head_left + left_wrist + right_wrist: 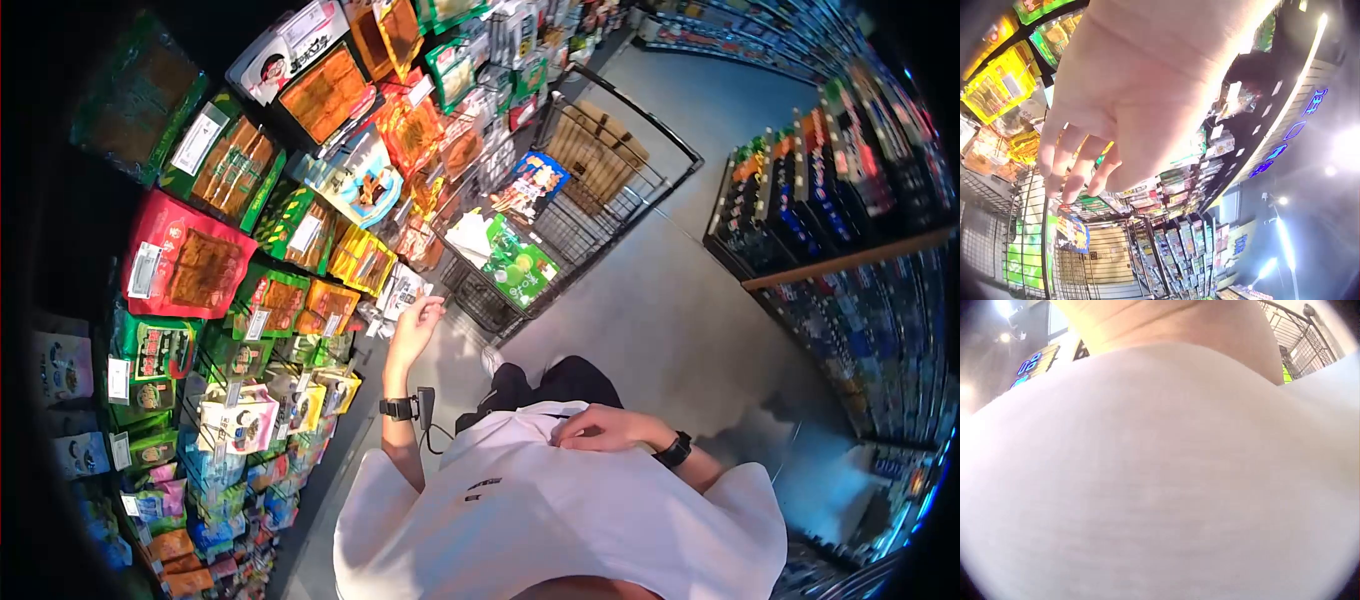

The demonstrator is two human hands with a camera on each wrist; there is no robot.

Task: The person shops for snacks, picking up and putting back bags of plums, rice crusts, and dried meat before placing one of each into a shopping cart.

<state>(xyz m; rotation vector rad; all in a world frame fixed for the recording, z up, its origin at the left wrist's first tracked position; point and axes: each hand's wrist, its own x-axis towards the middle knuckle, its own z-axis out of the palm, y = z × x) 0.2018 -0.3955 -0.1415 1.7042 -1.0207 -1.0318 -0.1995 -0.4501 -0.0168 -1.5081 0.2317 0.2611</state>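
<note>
My left hand reaches forward beside the shelf of hanging packets, its fingers loosely bent and holding nothing. In the left wrist view the palm faces the camera, and the slightly bent fingers overlap the shopping cart there. Against the front of the white shirt rests my right hand, fingers loosely curled; its fingertips are partly hidden. White cloth fills most of the right wrist view, below part of that hand. Nearest the left hand hangs a white packet.
The wire cart ahead holds a green bag, a blue packet and a brown cardboard box. Packets, including a red one and a yellow one, line the left. A display stand bounds the aisle floor at right.
</note>
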